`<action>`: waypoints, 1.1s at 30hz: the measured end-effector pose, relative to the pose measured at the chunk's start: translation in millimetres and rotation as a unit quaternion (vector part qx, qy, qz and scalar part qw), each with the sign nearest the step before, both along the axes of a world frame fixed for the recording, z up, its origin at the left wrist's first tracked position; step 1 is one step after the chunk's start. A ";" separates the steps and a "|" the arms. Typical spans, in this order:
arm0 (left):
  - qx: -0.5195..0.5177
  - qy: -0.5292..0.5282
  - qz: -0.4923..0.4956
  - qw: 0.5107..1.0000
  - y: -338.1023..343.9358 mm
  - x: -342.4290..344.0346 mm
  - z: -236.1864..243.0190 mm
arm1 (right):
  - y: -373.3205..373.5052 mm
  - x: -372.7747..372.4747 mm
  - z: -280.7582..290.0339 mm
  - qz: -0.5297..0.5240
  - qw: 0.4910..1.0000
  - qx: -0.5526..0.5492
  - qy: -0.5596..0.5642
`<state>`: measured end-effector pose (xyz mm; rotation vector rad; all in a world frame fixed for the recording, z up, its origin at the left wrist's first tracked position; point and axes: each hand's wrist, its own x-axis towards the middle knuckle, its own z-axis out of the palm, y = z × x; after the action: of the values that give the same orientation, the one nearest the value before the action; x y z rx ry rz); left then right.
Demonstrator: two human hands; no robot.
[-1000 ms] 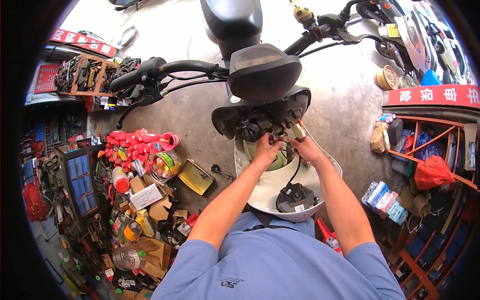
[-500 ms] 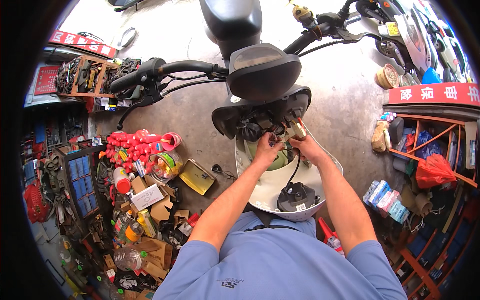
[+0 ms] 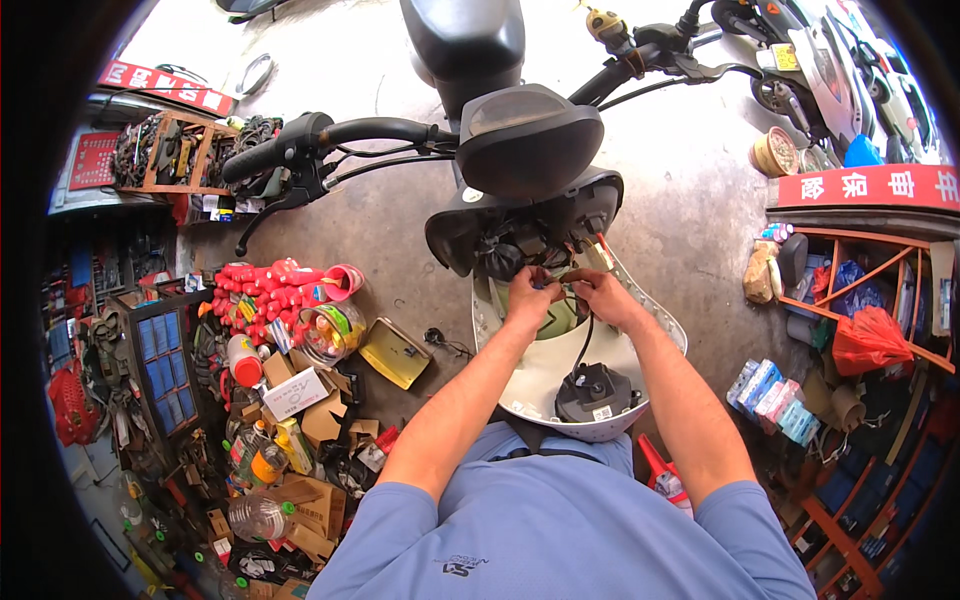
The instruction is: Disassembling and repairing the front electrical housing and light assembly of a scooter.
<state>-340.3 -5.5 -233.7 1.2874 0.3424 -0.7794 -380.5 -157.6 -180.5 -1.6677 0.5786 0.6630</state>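
Observation:
My left hand (image 3: 531, 299) and my right hand (image 3: 608, 298) are close together in front of the opened scooter front (image 3: 524, 225). Both are closed, thumbs against fingers. A thin dark wire end shows at my left fingertips, its tip partly hidden. Between my right fingers is the black cable (image 3: 585, 342), which runs down to a round black lamp-like unit (image 3: 597, 391). That unit lies inside the white scooter panel (image 3: 540, 377), which leans against my waist. Loose wires and dark parts hang in the opening just beyond my hands.
Black handlebars (image 3: 385, 135) with levers reach out on both sides beyond my hands. Red bottles (image 3: 270, 300), cardboard boxes (image 3: 322, 415) and a yellow tray (image 3: 394, 354) crowd the floor at left. Packaged goods (image 3: 772, 402) and a wooden rack (image 3: 870, 270) stand at right.
My right hand has shifted slightly left and turned, bringing its fingertips nearer my left ones. The pale connector seen by my right fingers before is now out of sight.

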 end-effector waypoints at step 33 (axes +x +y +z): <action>-0.049 0.064 -0.008 0.997 14.0 -4.3 4.5 | -29.2 -13.4 -67.6 -0.107 0.955 -0.225 0.158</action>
<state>-344.5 8.4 -229.2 1.1532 0.3926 -0.8828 -393.8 -186.8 -248.0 -1.8910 1.1963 0.6749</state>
